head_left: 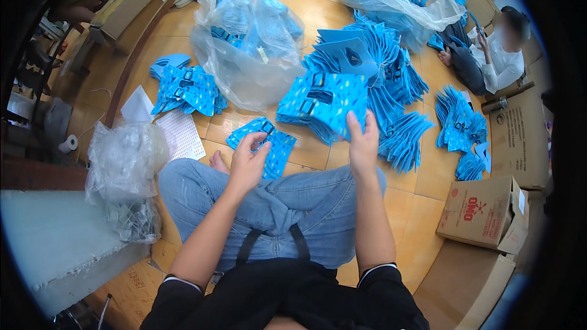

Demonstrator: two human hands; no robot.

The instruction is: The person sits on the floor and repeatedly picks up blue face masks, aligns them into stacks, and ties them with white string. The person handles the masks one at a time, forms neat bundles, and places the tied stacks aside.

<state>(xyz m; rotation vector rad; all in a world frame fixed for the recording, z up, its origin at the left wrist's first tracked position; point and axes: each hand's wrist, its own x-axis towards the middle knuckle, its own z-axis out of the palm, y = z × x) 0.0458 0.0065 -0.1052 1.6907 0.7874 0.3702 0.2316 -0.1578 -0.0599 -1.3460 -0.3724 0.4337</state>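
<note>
My right hand (362, 140) grips the right edge of a blue patterned flat piece (343, 99), its thumb on the front face. The piece has a dark cut-out and black buckles, and is raised over a stack of similar pieces (292, 113). My left hand (247, 162) hovers over or touches another blue patterned piece (281, 150) with a black buckle, lying on the floor by my foot. Its fingers are loosely curled, thumb and forefinger slightly apart. Beyond my right hand, a large heap of plain-backed blue pieces (391, 76) spreads over the floor.
Clear plastic bags (244, 79) (416, 9) hold more blue pieces. A small blue pile (186, 88) and a perforated white sheet (180, 134) lie left, beside crumpled plastic (125, 159). At right are further blue bundles (458, 122), cardboard boxes (477, 211) and a seated person (504, 58).
</note>
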